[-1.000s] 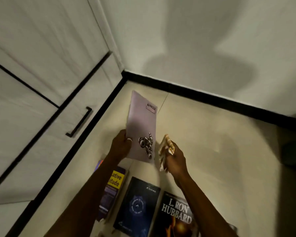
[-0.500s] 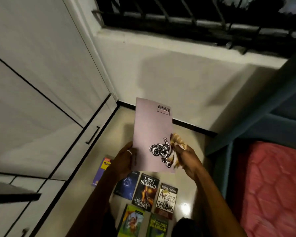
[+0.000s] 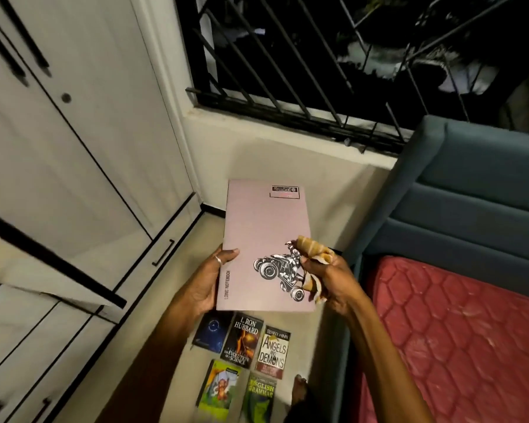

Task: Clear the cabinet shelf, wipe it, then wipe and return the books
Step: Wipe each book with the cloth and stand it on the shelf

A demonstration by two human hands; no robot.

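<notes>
Notebook [image 3: 264, 242] held higher than half a second ago, raised before the window wall, left hand [image 3: 206, 282] gripping its spine edge, thumb on the cover. Right hand [image 3: 327, 276] clutches a cloth [image 3: 313, 250] against the cover. Books [image 3: 246, 352] lie on the floor below.

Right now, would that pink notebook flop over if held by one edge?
Probably only a little: the notebook stands flat though the left hand grips just its left edge. It looks thin, so likely light. The cloth in the right hand seems limp.

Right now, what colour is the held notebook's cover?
Pale pink long notebook, with a black quad-bike drawing; head view.
</notes>
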